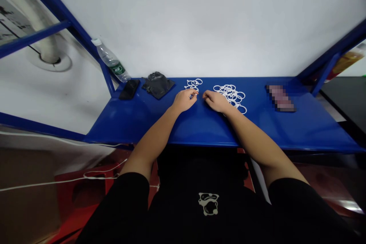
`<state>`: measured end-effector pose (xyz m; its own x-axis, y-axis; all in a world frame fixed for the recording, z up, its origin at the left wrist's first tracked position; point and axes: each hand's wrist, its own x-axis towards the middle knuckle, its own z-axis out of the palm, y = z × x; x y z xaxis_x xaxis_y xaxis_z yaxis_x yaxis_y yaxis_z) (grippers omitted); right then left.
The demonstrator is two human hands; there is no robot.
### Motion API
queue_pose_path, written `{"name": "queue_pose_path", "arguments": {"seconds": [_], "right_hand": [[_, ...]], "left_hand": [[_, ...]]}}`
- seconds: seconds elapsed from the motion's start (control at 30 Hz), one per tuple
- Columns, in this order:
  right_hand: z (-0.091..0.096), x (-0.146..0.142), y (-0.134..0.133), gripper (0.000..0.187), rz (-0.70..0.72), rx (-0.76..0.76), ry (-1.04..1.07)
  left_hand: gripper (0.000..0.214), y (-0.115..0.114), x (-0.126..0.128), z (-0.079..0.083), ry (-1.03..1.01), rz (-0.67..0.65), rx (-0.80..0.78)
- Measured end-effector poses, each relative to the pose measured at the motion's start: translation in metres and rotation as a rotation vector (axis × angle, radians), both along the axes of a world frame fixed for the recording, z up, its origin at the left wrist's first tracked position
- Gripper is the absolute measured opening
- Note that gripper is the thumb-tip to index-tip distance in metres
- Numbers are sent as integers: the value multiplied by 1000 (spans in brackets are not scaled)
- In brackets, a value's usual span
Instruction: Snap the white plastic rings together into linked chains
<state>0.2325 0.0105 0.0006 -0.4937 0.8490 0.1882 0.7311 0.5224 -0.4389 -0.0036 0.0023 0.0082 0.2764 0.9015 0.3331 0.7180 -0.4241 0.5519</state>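
Note:
Near the back of the blue table, my left hand (184, 100) is closed, its thumb and fingers pinched on a small white ring (195, 94) that shows only in part. Just behind it lie a few thin white rings (194, 82), loosely overlapping. My right hand (216, 101) sits a short gap to the right, its fingers curled inward; whatever they hold, if anything, is hidden. A larger heap of white rings (230, 92) spreads behind and beside the right hand, and the wrist covers part of it.
The blue table (206, 133) meets a white wall. At its left stand a plastic bottle (111, 61), a dark phone (129, 89) and a crumpled black bag (158, 84). A pixelated flat item (281, 98) lies at the right. Blue frame bars (328, 72) rise at both ends.

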Motion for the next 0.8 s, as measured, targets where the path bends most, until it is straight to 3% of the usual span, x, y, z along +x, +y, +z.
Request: {"name": "queue_pose_path", "arguments": {"seconds": [0.43,0.8], "right_hand": [[2,8,6,39,-25,102,97],[0,6,3,51,119,96,146]], "left_hand": [[24,1,0,-5,-10,-49,26],[28,1,0,-6,-6,-77,6]]}}
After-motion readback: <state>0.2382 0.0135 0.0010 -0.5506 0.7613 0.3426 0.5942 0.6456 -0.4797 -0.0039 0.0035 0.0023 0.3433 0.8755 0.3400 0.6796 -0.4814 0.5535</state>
